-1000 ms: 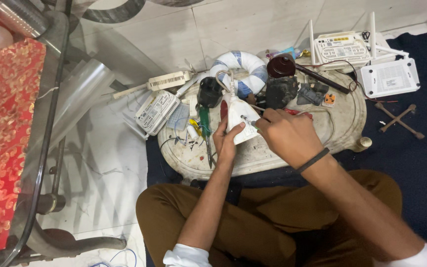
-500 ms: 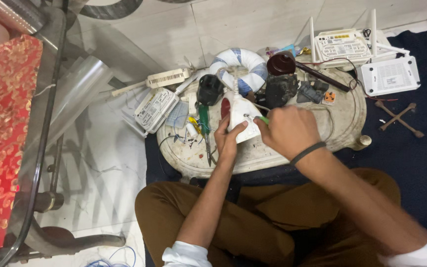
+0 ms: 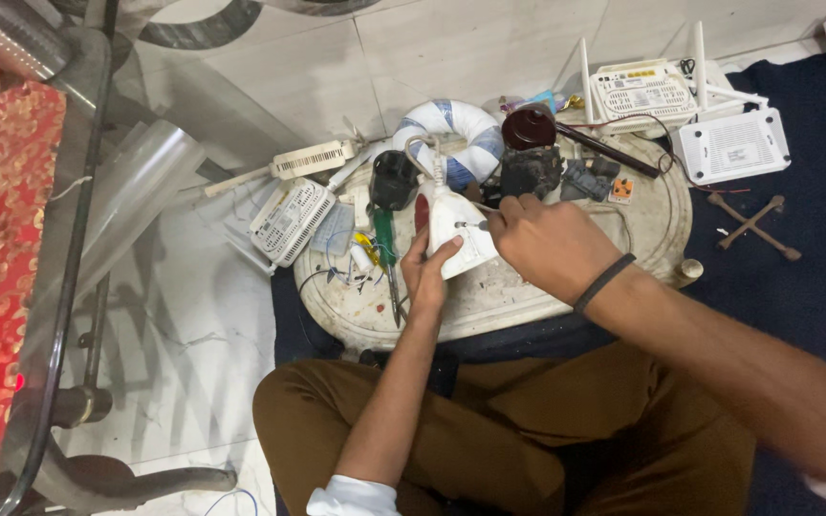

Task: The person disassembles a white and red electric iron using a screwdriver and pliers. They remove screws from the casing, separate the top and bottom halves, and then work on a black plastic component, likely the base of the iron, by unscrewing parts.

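From the head view, the white device (image 3: 456, 234) stands on edge near the middle of the round work board (image 3: 528, 306), just in front of the blue-and-white ring (image 3: 456, 143). For the work at its face to go well, the device probably needs to stay braced against the board while the thin metal tool (image 3: 478, 225) meets it squarely. The left hand (image 3: 427, 272) is partly curled, cupping the device from below and behind. The right hand (image 3: 547, 244) is closed tight around the tool, its tip touching the device. A green-handled screwdriver (image 3: 384, 239) lies just beside the left hand
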